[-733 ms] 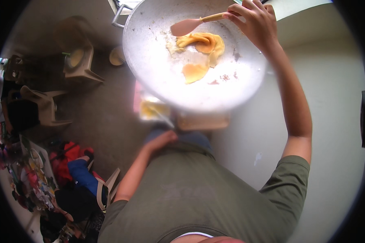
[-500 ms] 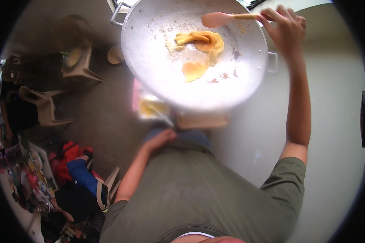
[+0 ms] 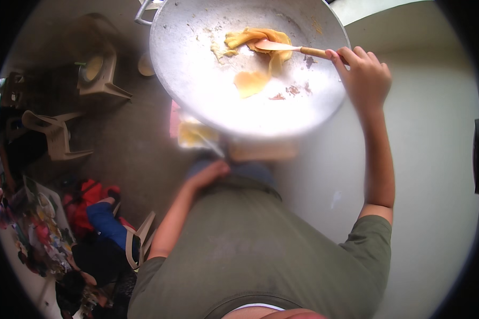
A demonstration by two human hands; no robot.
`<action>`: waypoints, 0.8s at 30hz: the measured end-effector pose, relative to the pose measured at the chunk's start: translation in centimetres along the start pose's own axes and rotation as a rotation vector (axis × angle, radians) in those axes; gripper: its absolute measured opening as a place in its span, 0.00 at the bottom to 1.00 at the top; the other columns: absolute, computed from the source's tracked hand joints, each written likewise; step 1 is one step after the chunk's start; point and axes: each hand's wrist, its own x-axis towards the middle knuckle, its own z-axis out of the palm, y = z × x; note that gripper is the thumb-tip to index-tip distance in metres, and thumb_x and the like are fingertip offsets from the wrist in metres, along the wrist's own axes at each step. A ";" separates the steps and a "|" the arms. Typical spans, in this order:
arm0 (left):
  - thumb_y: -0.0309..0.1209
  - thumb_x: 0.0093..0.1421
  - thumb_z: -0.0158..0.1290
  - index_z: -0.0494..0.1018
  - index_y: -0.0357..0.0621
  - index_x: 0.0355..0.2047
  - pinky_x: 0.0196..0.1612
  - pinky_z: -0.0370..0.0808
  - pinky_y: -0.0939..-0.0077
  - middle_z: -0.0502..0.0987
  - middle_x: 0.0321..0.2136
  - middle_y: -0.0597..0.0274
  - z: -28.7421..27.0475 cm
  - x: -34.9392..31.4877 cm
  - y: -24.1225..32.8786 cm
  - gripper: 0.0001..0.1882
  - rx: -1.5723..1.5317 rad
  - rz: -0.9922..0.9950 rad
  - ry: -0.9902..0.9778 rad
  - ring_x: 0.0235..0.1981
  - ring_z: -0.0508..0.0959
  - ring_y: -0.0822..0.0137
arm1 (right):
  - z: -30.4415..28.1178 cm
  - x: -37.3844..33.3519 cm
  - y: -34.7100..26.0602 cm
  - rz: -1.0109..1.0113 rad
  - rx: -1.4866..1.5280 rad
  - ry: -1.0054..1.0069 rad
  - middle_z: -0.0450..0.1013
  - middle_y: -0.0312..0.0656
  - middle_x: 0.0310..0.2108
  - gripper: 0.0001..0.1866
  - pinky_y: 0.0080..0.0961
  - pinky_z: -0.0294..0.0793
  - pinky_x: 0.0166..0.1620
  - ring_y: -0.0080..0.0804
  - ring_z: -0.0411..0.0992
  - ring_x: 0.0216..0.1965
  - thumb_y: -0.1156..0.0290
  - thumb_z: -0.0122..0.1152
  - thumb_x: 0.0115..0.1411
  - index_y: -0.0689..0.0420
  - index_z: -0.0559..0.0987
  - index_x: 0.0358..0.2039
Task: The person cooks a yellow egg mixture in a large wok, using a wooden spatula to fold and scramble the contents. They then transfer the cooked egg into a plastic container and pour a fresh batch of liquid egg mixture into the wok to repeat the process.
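My right hand [image 3: 363, 78] is closed round the light wooden handle of a pinkish spatula [image 3: 280, 46]. The spatula's blade rests against folded yellow cooked egg [image 3: 258, 36] in a large silver wok [image 3: 197, 101]. A separate flat piece of egg [image 3: 250, 83] lies lower in the wok, with brown scorched bits to its right. My left hand [image 3: 212, 171] is held low at my waist, its fingers curled; whether something is in them is hidden. Just beyond it, a pale utensil handle [image 3: 214, 146] sticks out from a container of yellow food [image 3: 192, 133].
A blurred brownish tray or box [image 3: 263, 150] sits under the wok's near rim. Off to the left stand beige plastic chairs [image 3: 58, 135], one bearing a pot [image 3: 93, 69]. A seated person in blue and black [image 3: 106, 223] is beside a cluttered table [image 3: 45, 212]. A pale wall [image 3: 431, 159] rises at right.
My right hand has come down and left, bringing the spatula from above the wok's far right side onto the folded egg. My left hand stays at my waist.
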 end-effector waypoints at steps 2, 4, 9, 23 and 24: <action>0.41 0.75 0.48 0.73 0.49 0.48 0.50 0.67 0.80 0.74 0.43 0.72 -0.2 -0.1 0.0 0.12 -0.010 0.004 -0.002 0.42 0.72 0.77 | -1.0 -0.5 -0.7 0.011 0.030 -0.038 0.70 0.24 0.17 0.18 0.25 0.60 0.25 0.21 0.70 0.22 0.44 0.68 0.61 0.41 0.83 0.23; 0.42 0.75 0.48 0.74 0.51 0.48 0.48 0.67 0.80 0.74 0.43 0.73 -0.3 0.0 0.5 0.12 0.014 -0.015 0.001 0.43 0.72 0.78 | -1.6 -0.9 -0.7 -0.004 0.058 -0.054 0.70 0.25 0.17 0.17 0.25 0.60 0.25 0.21 0.70 0.22 0.45 0.69 0.61 0.41 0.83 0.23; 0.44 0.75 0.48 0.74 0.53 0.48 0.46 0.66 0.80 0.74 0.43 0.74 -0.5 0.1 1.6 0.12 0.037 -0.025 -0.003 0.43 0.72 0.78 | -2.9 -0.8 0.2 -0.053 0.102 -0.109 0.71 0.25 0.18 0.17 0.26 0.62 0.27 0.21 0.70 0.23 0.46 0.68 0.62 0.42 0.83 0.23; 0.42 0.75 0.47 0.74 0.51 0.49 0.47 0.67 0.80 0.75 0.44 0.73 -0.9 0.0 1.3 0.13 -0.007 -0.020 -0.013 0.43 0.72 0.78 | -3.1 2.5 5.1 -0.048 0.124 -0.035 0.74 0.22 0.25 0.14 0.26 0.63 0.39 0.19 0.72 0.31 0.47 0.68 0.62 0.42 0.87 0.33; 0.42 0.75 0.47 0.74 0.51 0.49 0.47 0.67 0.80 0.75 0.44 0.73 -1.0 0.1 1.3 0.13 -0.010 -0.025 -0.021 0.43 0.72 0.78 | -2.2 3.0 5.4 -0.056 0.103 -0.026 0.73 0.22 0.24 0.14 0.26 0.62 0.38 0.18 0.71 0.31 0.46 0.66 0.63 0.40 0.87 0.36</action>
